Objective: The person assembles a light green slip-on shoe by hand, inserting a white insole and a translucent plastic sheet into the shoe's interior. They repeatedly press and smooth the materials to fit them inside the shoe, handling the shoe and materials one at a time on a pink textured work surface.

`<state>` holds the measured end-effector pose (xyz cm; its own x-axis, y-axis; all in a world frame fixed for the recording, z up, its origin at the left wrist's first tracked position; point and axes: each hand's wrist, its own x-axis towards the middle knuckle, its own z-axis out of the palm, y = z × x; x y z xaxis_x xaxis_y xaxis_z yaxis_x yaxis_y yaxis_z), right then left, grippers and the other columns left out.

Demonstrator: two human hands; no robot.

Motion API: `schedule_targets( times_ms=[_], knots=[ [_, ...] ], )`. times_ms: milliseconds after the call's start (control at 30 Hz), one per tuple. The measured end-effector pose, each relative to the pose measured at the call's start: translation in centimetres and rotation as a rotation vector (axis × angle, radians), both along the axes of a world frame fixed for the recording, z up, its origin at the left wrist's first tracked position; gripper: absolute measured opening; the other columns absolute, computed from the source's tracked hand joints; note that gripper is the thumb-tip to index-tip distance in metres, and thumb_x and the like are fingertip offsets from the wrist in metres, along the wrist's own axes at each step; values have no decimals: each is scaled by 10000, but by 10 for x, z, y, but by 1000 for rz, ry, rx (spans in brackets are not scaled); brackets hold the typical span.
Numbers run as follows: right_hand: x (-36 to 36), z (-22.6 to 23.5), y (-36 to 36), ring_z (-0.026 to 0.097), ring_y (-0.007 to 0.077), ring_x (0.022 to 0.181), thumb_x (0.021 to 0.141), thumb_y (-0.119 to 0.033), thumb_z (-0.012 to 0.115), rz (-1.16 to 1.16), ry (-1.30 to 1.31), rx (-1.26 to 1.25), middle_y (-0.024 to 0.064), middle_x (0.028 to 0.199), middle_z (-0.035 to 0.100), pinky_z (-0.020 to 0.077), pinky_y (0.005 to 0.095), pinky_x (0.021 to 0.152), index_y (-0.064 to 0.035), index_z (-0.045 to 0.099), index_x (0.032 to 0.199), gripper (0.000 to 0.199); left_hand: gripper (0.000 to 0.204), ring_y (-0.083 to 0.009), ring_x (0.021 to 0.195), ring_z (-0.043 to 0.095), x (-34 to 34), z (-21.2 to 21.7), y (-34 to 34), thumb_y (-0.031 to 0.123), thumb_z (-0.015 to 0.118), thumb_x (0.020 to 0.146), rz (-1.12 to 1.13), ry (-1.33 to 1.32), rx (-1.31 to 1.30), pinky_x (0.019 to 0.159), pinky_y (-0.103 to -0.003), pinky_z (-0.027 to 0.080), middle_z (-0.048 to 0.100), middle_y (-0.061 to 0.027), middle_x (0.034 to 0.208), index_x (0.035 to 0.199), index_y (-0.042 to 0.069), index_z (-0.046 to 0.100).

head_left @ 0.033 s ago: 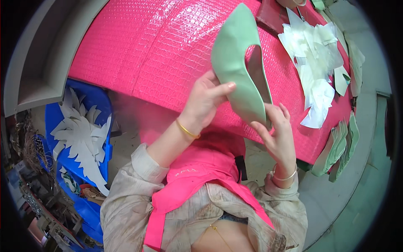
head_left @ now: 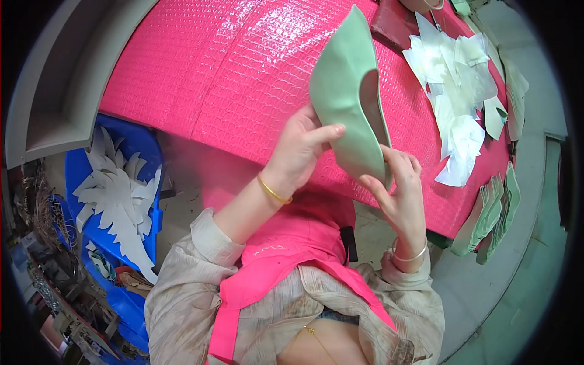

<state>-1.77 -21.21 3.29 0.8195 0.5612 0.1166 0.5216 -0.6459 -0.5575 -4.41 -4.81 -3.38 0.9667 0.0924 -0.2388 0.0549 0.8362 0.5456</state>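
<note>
As the green shoe upper point(head_left: 345, 79) turns slightly above the tabletop point(head_left: 207, 79) near edge, left hand point(head_left: 302, 145) and right hand point(head_left: 403, 191) stay pinched on it; handling apparently continues.

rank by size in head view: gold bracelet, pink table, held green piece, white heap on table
1. Pink table
2. Green piece and white heap, too alike to rank
3. Gold bracelet

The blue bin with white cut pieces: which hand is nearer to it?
Left. The left hand, gripping the green piece at its left edge, is right of the blue bin; the right hand, at the piece's lower end, is farther right.
</note>
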Motion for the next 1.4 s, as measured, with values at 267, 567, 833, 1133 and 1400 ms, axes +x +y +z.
schedule_targets(
  times_ms=[267,567,833,1133,1400],
  knots=[
    [3,-9,3,573,274,820,748,-115,660,-99,488,-41,128,805,604,435,350,724,-5,566,991,283,159,-103,760,585,6,0,-13,61,642,791,103,31,34,706,-245,468,633,-41,867,942,25,606],
    [53,41,22,545,261,978,771,-149,651,141,-635,219,141,1011,567,445,346,784,-37,552,1089,352,292,-96,834,585,7,36,5,112,678,770,-347,-70,332,745,-239,466,638,-57,925,1020,-17,598],
    [78,13,34,470,166,365,771,-154,661,124,-390,104,82,452,470,341,282,374,-65,628,751,97,320,-89,786,581,4,39,6,138,692,759,-433,12,477,704,-236,474,637,-51,875,1004,-49,604],
    [93,11,33,488,144,429,766,-112,659,121,-249,131,83,531,524,367,275,419,-46,633,831,96,269,-100,731,602,4,29,9,200,562,865,-444,82,70,685,-234,484,641,-56,851,996,-33,595],
    [48,18,34,585,245,741,756,-117,655,-26,99,207,139,826,587,455,315,693,-20,534,1013,300,323,-121,922,548,4,31,-17,271,446,928,150,24,-209,832,-271,419,587,-52,1031,1071,-2,542]
  ],
)
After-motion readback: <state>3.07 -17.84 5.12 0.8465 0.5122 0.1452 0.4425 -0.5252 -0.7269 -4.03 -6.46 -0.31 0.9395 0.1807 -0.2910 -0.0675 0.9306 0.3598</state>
